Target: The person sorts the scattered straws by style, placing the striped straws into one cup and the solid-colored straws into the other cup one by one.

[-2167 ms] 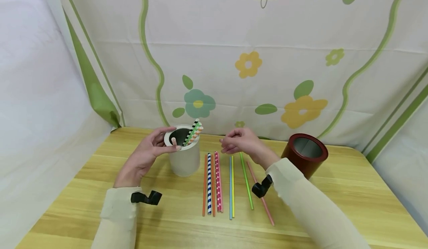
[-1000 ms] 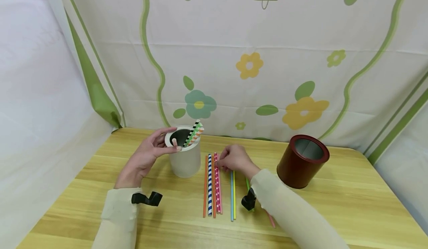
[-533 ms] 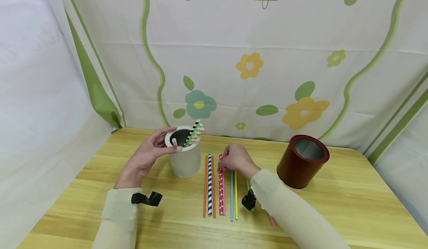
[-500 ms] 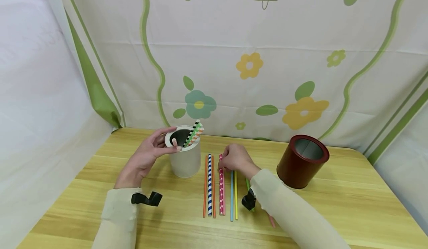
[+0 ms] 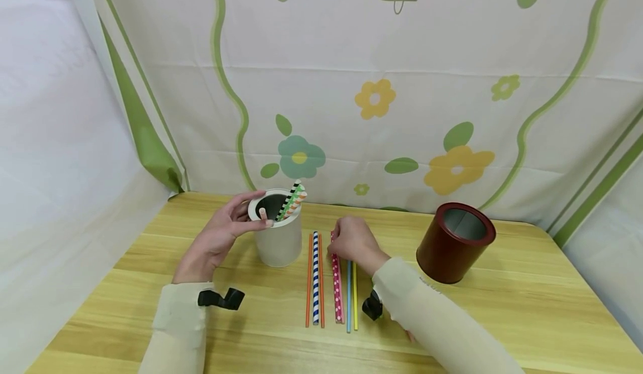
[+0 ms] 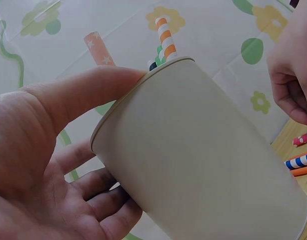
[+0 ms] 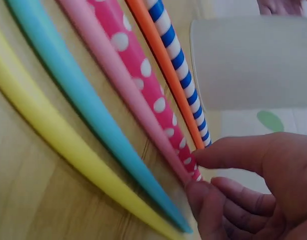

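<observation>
My left hand [image 5: 221, 229] grips the rim of a white can [image 5: 278, 245], thumb over the near edge and fingers round the side. Inside lean several patterned paper straws [image 5: 289, 202] and a pale pink star-printed straw [image 6: 98, 47]. My right hand [image 5: 354, 243] pinches the far end of a pink polka-dot straw [image 7: 158, 102] between thumb and fingertip. Alongside it lies a plain pink straw [image 7: 128, 90], its end right at the thumb. To their left are a blue-striped straw [image 5: 315, 279] and two orange straws [image 5: 308, 284]; a blue straw [image 5: 349, 301] and a yellow straw [image 5: 355, 301] lie right.
A dark red can [image 5: 449, 257] stands on the wooden table [image 5: 542, 296] at the right. A flowered cloth [image 5: 331, 50] hangs behind the table. My right forearm covers most of a green straw and another pink straw.
My right hand has come down from above the straws' far ends onto the polka-dot straw. That straw and the plain pink one have shifted right, away from the orange straw. The left hand stays put.
</observation>
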{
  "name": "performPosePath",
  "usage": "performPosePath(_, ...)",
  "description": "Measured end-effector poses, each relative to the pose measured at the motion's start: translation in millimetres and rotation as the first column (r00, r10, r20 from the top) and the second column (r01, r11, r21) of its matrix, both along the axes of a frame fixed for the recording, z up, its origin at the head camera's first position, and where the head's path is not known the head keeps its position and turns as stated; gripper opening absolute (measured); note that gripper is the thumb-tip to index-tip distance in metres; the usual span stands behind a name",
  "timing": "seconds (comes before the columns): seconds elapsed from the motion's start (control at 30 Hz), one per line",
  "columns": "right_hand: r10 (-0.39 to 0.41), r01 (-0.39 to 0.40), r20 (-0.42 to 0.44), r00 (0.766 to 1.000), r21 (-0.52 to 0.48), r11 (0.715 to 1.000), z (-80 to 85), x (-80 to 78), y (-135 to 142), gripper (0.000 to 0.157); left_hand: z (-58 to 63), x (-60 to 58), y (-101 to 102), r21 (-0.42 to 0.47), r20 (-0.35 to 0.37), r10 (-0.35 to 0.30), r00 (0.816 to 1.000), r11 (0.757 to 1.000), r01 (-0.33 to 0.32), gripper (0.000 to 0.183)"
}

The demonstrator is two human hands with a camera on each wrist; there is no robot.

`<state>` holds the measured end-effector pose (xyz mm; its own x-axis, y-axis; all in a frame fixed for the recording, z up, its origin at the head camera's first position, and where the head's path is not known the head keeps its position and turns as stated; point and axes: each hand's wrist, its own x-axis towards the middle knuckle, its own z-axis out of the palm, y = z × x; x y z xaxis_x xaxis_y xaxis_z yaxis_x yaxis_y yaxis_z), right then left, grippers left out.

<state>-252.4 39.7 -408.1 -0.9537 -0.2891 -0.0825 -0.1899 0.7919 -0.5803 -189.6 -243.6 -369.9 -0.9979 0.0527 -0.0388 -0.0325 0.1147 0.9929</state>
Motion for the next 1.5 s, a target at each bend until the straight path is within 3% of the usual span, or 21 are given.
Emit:
performPosePath(0.33,-0.012,0.012,-0.010,1.000,0.045,0.999,5.4,3.3,-9,0.033,0.3,1.8,0,0.002,-0.007,0.006,1.000,1.000,-0.006,0.078)
performPosePath(0.6,-0.028,0.028,0.010,1.000,0.003,1.000,4.0,1.9,-12,0.040,-1.3,-0.3,1,0.025,0.001,0.014,1.000,1.000,-0.014,0.079)
performPosePath(0.83,-0.092,0.099,0.076,0.993,-0.095,0.991,-2.7,-1.4,-6,0.041,-0.4,-1.6,3,0.021,0.001,0.014,1.000,1.000,-0.014,0.078)
performPosePath(1.1,-0.134,0.184,0.188,0.973,-0.284,0.941,-9.9,-5.4,5,0.011,-0.3,-1.5,3,0.032,-0.014,0.007,1.000,0.999,-0.007,0.076)
performPosePath(1.3,-0.142,0.257,0.306,0.941,-0.377,0.890,-12.4,-7.8,12,0.009,0.2,-0.8,2,0.030,-0.010,0.007,1.000,1.000,-0.006,0.076)
performPosePath(1.5,-0.117,0.293,0.372,0.921,-0.460,0.839,-15.1,-11.1,21,0.017,0.8,0.5,1,0.030,-0.012,0.000,1.000,1.000,0.001,0.076)
